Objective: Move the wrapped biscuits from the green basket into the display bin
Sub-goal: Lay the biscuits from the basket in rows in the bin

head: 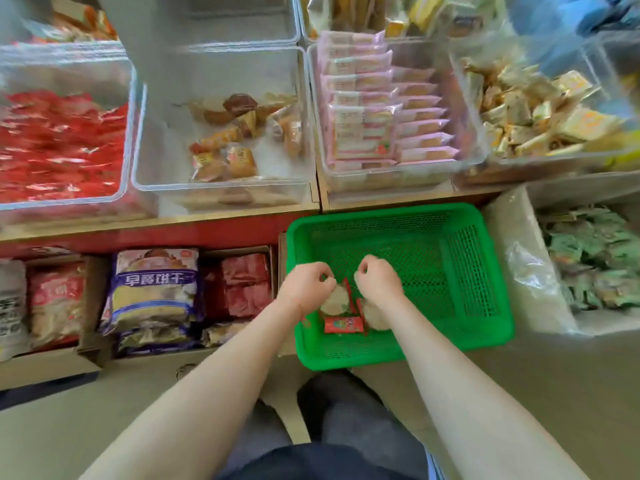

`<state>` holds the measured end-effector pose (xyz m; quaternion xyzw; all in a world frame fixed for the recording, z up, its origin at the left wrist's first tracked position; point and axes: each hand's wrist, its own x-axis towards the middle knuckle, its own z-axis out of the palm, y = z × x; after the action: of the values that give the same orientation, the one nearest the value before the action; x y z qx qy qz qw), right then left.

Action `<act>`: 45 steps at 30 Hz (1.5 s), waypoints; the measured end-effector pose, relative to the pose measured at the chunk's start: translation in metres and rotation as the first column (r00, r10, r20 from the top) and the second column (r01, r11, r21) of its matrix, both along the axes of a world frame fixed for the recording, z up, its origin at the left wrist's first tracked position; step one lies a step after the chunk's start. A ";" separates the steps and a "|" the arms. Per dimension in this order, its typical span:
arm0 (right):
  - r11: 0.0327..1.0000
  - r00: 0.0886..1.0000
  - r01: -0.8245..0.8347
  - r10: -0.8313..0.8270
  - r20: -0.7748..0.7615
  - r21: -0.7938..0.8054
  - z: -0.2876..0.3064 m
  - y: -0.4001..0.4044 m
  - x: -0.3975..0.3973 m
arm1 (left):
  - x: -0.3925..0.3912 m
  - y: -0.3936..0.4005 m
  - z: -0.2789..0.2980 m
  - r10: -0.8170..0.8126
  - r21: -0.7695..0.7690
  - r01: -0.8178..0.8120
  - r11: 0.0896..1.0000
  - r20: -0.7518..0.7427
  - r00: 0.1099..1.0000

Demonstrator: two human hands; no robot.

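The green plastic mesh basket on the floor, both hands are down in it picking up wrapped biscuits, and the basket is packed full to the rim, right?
Not quite. The head view shows the green plastic mesh basket nearly empty: only a few wrapped biscuits lie at its near left corner, the rest bare mesh. Both the left hand and the right hand are indeed down in it, fingers curled on the biscuits.

Both bare forearms reach forward and converge, wrists close together but apart. The left hand (306, 287) is curled knuckles-up, fingertips bunched downward on a pale wrapped biscuit (335, 299). The right hand (378, 284) mirrors it (fingers curled under, thumb tucked toward the index), gripping another pale wrapped biscuit (375, 317) beneath the palm.
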<state>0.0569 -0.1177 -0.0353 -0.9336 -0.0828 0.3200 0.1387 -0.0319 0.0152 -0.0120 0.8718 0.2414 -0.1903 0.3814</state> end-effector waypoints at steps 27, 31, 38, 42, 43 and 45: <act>0.900 0.888 -0.403 0.340 -0.310 -0.168 -0.081 -0.070 0.022 | 0.006 -0.069 -0.108 0.201 0.089 -0.190 0.978 -0.136 0.970; 0.945 0.890 -0.319 0.270 -0.367 -0.078 -0.057 -0.063 0.030 | 0.010 -0.057 -0.075 0.563 -0.451 -0.587 0.672 -0.203 0.801; 0.983 0.936 -0.165 0.182 -0.302 0.079 0.018 -0.030 0.047 | -0.012 -0.003 -0.013 0.542 -0.823 -0.558 -0.104 -0.517 0.662; 0.930 0.917 0.069 0.084 -0.391 0.362 0.061 0.005 0.036 | -0.023 0.028 0.014 0.573 -0.832 -0.543 -0.111 -0.500 0.649; 0.902 0.887 0.115 0.095 -0.452 0.416 0.067 0.016 0.029 | -0.025 0.036 0.020 0.570 -0.833 -0.545 -0.098 -0.496 0.655; 0.852 0.823 0.172 0.151 -0.548 0.494 0.076 0.040 0.012 | -0.032 0.053 0.031 0.558 -0.846 -0.532 -0.036 -0.459 0.692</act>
<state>0.0688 -0.0775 0.0405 -0.7221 -0.1159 0.5471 0.4071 -0.0642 0.0677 0.0195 0.2824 0.3909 -0.1188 0.8680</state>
